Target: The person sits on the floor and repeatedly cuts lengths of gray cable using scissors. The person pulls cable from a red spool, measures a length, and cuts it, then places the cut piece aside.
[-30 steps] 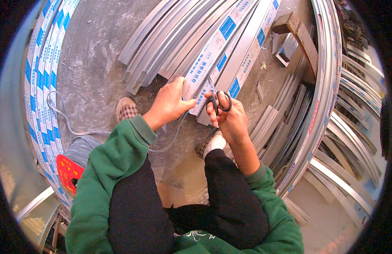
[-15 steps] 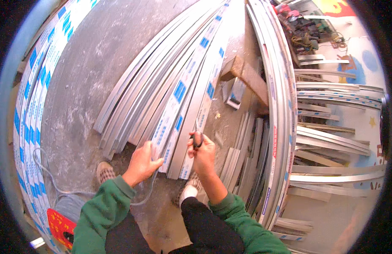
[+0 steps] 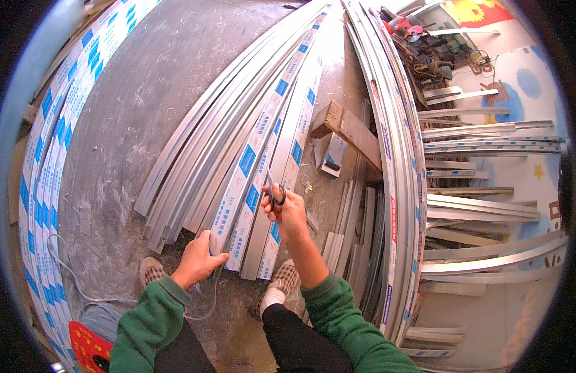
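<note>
My right hand (image 3: 287, 214) grips scissors (image 3: 275, 198) with dark handles, their blades pointing up and away. The scissors are above long metal profiles wrapped in white-and-blue film (image 3: 246, 163). My left hand (image 3: 198, 260) is at the near end of these profiles, its thumb and fingers on either side of the leftmost wrapped one. Its fingertips are partly hidden there. A thin grey cord (image 3: 208, 316) loops up from below toward the left hand; its end cannot be made out. Bare metal profiles (image 3: 195, 180) fan out just left of the wrapped ones.
At the lower left lies a cord spool with a red label (image 3: 89, 348). More wrapped profiles (image 3: 48, 186) line the left side. A wooden block (image 3: 353, 133) stands right of the fan, beside long stacked profiles (image 3: 394, 186). Shorter pieces (image 3: 481, 208) lie farther right.
My right hand with the scissors has moved slightly left, over the wrapped profiles. My left hand has come down and left, and its thumb and fingers now straddle a profile's end.
</note>
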### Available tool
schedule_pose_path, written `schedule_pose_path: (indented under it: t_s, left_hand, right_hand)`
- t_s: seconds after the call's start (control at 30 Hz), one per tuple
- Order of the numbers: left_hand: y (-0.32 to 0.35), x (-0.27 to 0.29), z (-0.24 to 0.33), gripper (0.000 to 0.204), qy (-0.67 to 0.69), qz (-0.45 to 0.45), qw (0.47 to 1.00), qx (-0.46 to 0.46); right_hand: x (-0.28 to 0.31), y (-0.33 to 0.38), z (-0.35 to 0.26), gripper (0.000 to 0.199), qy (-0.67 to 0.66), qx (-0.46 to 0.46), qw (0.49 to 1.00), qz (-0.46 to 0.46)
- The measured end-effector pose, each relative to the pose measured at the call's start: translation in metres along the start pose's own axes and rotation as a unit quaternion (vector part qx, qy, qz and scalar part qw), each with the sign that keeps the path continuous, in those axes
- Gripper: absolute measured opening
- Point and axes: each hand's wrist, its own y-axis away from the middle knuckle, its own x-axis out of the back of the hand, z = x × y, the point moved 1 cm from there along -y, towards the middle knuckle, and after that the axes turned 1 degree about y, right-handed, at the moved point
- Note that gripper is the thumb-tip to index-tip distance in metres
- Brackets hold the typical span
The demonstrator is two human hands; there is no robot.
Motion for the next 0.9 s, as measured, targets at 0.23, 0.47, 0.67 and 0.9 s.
schedule_pose_path:
  t_s: [0.23,0.47,0.67,0.9]
  left_hand:
    - [0.0,0.003,0.002,0.051,0.004,-0.001,1.0,-0.011]
    - [0.0,0.004,0.003,0.053,0.007,-0.015,1.0,0.006]
    - [0.0,-0.001,-0.004,0.055,-0.006,0.007,1.0,-0.009]
    - [0.0,-0.001,-0.002,0.051,-0.004,0.019,1.0,-0.024]
  right_hand:
    - [-0.004,-0.045,-0.017,0.031,-0.055,0.014,0.998,0.011]
    - [0.001,-0.069,-0.014,0.03,-0.096,-0.028,0.995,0.019]
    - [0.003,-0.069,-0.014,0.034,-0.117,-0.013,0.993,-0.011]
    - [0.0,-0.072,-0.016,0.029,-0.108,-0.025,0.994,0.018]
